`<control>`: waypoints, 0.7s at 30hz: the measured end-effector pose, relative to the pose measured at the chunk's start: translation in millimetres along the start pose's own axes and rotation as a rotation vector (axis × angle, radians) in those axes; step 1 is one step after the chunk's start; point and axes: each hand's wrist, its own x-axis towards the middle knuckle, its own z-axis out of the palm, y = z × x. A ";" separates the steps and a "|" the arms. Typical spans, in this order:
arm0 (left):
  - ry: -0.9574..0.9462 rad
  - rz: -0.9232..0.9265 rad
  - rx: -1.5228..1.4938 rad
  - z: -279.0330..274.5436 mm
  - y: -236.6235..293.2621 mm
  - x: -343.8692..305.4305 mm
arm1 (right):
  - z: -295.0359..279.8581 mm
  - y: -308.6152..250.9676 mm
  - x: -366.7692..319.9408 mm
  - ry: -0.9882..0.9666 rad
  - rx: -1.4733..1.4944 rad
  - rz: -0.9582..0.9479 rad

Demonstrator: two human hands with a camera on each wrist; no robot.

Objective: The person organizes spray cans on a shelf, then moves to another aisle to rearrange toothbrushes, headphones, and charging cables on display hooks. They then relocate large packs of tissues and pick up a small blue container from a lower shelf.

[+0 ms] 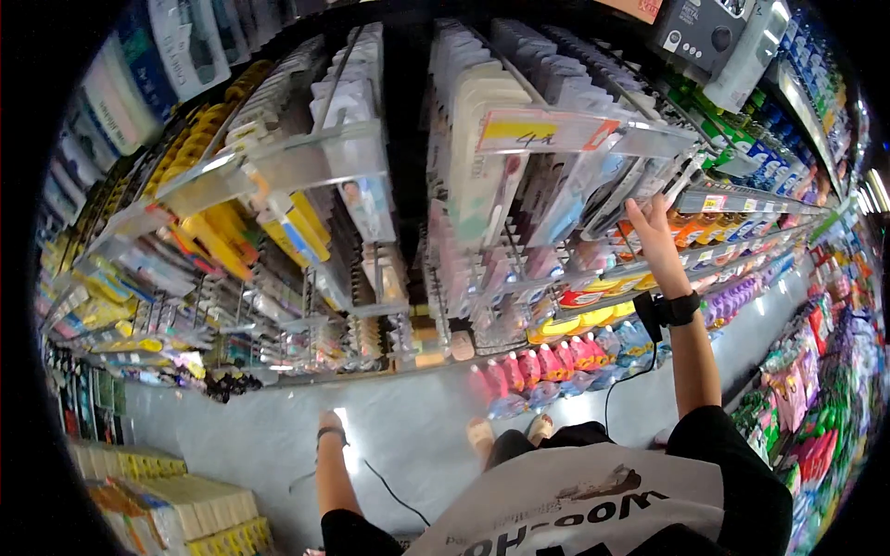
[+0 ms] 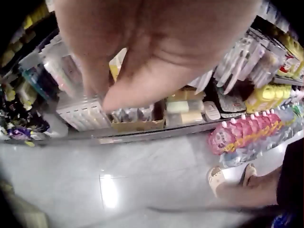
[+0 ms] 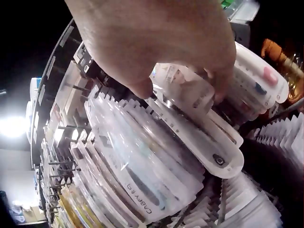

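At the right end of the hanging rack, my right hand is raised among the packs. In the right wrist view, its thumb and fingers pinch a long clear-and-white blister pack that holds a slim dark tool; its exact kind I cannot tell. Beside it hang more flat packs in a tight row, one lettered CABEY. My left hand hangs low over the floor with nothing in it. From the left wrist, that hand shows relaxed, loosely bent fingers in front of the lower shelf.
A clear price strip runs along the rack's front. Pink bottles line the shelf's foot above the grey floor. Stacked boxes stand at lower left, and colourful bagged goods fill the right side. A cable trails near my left arm.
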 end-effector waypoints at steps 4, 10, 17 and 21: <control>-0.232 0.049 -0.129 -50.8 12.8 -82.4 | -7.0 36.1 12.1 0.015 0.004 0.026; 0.101 0.658 -0.778 -131.8 171.8 -150.2 | -8.7 13.1 -21.3 0.031 0.009 -0.111; 0.278 1.125 -1.030 -355.6 354.1 -247.1 | -55.7 10.1 -37.1 0.289 -0.129 -0.125; 0.383 1.330 -1.071 -433.7 404.3 -279.1 | -65.5 28.0 -10.2 0.235 -0.057 -0.205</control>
